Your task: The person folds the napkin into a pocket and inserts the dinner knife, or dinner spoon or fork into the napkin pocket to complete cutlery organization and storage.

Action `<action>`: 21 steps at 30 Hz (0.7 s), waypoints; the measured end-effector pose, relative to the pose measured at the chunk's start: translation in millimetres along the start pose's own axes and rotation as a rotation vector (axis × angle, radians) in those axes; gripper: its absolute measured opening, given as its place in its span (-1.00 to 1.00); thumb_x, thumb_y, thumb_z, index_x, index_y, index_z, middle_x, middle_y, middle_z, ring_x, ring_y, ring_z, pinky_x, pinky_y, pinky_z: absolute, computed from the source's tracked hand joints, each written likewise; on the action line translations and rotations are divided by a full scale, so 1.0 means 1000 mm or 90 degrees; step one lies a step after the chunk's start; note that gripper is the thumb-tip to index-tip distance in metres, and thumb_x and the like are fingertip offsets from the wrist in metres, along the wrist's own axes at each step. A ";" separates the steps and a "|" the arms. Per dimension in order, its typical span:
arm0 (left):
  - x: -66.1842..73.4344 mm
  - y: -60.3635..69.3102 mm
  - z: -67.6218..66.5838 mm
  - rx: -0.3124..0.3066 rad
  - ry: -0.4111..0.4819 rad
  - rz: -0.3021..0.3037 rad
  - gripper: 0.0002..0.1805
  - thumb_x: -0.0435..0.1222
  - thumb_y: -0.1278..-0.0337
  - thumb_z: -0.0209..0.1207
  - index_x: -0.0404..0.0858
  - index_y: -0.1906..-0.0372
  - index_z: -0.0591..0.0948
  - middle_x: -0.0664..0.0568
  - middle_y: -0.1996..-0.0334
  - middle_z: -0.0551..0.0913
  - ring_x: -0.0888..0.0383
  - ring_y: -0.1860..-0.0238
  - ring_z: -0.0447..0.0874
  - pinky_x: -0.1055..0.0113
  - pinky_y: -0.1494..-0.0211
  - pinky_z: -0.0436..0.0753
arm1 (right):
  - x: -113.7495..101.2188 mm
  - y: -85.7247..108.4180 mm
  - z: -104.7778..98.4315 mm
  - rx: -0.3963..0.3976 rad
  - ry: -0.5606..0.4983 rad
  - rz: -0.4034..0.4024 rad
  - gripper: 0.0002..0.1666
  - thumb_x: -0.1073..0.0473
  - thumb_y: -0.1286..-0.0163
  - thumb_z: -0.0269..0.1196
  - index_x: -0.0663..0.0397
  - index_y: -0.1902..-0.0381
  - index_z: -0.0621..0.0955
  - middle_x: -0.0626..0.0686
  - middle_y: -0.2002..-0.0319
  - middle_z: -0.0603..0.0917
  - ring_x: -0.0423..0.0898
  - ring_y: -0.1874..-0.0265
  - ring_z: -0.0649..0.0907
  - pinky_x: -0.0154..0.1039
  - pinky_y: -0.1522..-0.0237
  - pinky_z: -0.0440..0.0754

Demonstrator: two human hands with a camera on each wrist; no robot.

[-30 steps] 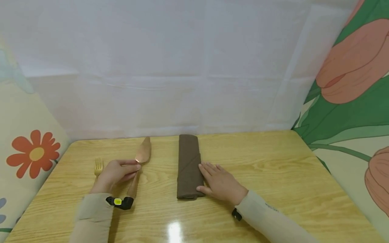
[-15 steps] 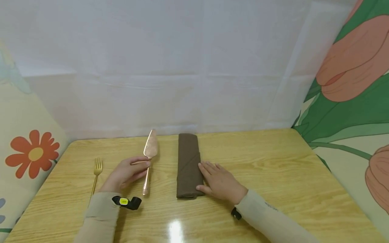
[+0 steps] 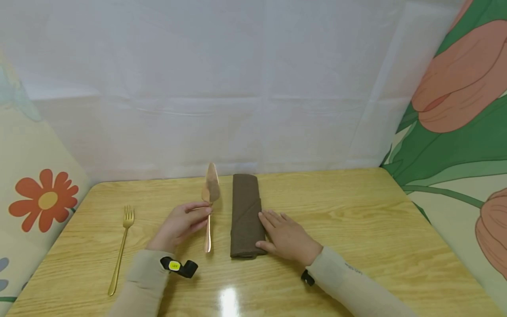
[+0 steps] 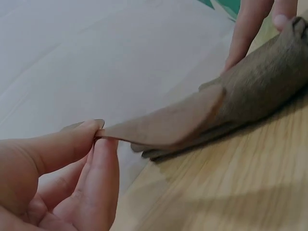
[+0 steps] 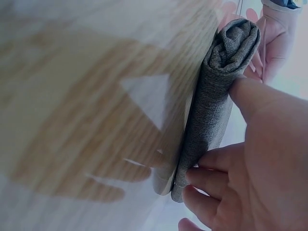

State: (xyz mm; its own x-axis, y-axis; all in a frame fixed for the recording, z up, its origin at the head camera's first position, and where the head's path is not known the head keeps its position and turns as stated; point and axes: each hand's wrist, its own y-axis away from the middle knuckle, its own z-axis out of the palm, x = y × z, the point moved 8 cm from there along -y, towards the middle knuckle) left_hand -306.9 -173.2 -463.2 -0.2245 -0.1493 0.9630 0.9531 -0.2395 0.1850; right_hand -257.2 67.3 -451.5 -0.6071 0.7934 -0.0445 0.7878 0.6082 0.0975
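Note:
A rose-gold cake server is pinched at its neck between the thumb and fingers of my left hand. Its blade points toward the back wall, and the handle hangs toward me. In the left wrist view the cake server overlaps the brown cloth behind it. That cloth, a rolled brown napkin, lies lengthwise on the table just right of the server. Against the napkin's right edge my right hand rests with straight fingers and thumb touching it. The right wrist view shows the rolled end of the napkin.
A gold fork lies on the wooden table left of my left arm. A white cloth hangs behind the table's back edge. Flower-patterned walls flank both sides.
My left hand has carried the cake server rightward, closer to the napkin, and its blade now points straighter away from me. The whole fork has come into view. My right hand has stayed still.

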 end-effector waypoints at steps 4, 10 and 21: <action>0.002 -0.001 0.013 0.005 0.013 0.013 -0.82 -0.46 -0.40 0.17 -0.26 0.00 0.65 0.14 0.15 0.71 0.33 0.13 0.66 0.44 0.02 0.68 | 0.001 0.000 0.000 0.000 0.003 0.004 -0.09 -0.32 -0.58 -0.04 0.20 -0.58 0.16 0.14 -0.56 0.19 0.04 -0.54 0.21 0.02 -0.52 0.15; 0.000 -0.003 0.032 -0.008 0.013 0.020 -0.79 -0.45 -0.43 0.13 -0.34 -0.08 0.59 0.12 0.13 0.70 0.30 0.10 0.65 0.43 -0.01 0.67 | 0.001 0.001 0.000 -0.002 0.005 0.007 -0.09 -0.33 -0.58 -0.05 0.20 -0.58 0.16 0.14 -0.56 0.19 0.05 -0.54 0.20 0.02 -0.52 0.15; 0.007 -0.008 0.044 0.059 0.044 0.056 -0.84 -0.51 -0.41 0.13 -0.32 0.00 0.56 0.21 0.30 0.71 0.33 0.21 0.68 0.44 0.11 0.69 | -0.003 0.002 -0.004 0.016 0.000 -0.001 -0.10 -0.32 -0.58 -0.04 0.21 -0.57 0.19 0.15 -0.55 0.22 0.06 -0.53 0.22 0.02 -0.51 0.17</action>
State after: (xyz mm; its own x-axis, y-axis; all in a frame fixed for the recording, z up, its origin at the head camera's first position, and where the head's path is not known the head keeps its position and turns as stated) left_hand -307.2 -130.1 -449.7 -0.1501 -0.2321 0.9610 0.9836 -0.1330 0.1215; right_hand -254.5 65.6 -447.1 -0.6079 0.7927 -0.0446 0.7894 0.6095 0.0730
